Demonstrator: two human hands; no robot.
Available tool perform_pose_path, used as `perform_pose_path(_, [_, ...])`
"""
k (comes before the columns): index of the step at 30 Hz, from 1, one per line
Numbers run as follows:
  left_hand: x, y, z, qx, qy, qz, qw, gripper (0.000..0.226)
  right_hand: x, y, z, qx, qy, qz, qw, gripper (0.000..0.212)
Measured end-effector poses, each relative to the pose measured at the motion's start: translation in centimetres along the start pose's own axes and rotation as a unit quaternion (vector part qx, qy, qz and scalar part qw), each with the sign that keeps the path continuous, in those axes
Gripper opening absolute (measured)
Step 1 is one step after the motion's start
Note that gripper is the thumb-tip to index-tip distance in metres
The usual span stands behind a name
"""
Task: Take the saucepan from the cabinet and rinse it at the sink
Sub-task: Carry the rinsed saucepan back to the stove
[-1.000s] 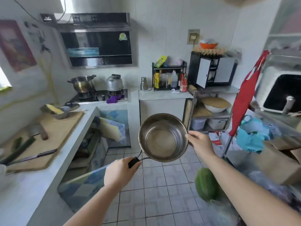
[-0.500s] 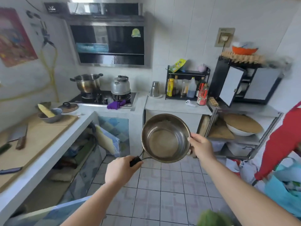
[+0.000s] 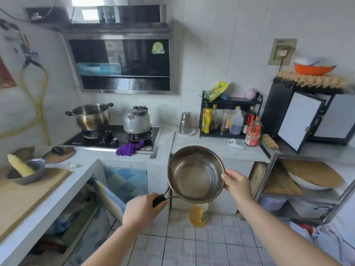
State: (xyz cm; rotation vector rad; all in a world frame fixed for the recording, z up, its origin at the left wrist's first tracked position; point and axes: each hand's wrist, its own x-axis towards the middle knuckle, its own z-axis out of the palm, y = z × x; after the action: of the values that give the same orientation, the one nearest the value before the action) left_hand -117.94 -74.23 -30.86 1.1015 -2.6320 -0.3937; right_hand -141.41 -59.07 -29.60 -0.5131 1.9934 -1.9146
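As we hold the saucepan (image 3: 195,174), left hand (image 3: 143,209) gripping handle, right hand (image 3: 237,184) pinching rim: light, stiff, prob. slippery wet.

A black gas hob (image 3: 113,138) carries a steel stockpot (image 3: 90,117) and grey kettle (image 3: 137,121); a purple cloth (image 3: 129,148) lies at its front edge, a black condiment rack (image 3: 229,116) to its right.

- Saucepan (image 3: 196,174): round stainless steel, shiny, inside empty w/ dull worn patch on base.
- Held in air, tipped so open mouth faces the camera.
- Thin wire handle w/ black grip runs down-left from lower rim.
- Left hand (image 3: 142,210) wraps the grip; right hand (image 3: 237,184) grips right rim.
- Hangs in front of worktop (image 3: 215,148) edge, above tiled floor.
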Motion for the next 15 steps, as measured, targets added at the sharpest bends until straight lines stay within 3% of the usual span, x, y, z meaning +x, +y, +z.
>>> perform_pose_path(6, [12.6,-2.1,0.8,0.009,-0.014,0.018,1.000,0.043,10.9,0.6,5.0,0.010,0.021,0.016,1.000,0.017])
perform_pose_path(10, [20.1,-3.1,2.2,0.012,-0.023,0.020,0.999,0.040,17.5,1.5,7.6,0.010,0.035,0.025,0.999,0.031])
perform_pose_path(15, [29.4,-3.6,5.2,0.030,-0.042,0.018,0.999,0.044,26.9,2.7,10.3,-0.005,0.021,0.036,0.999,0.030])
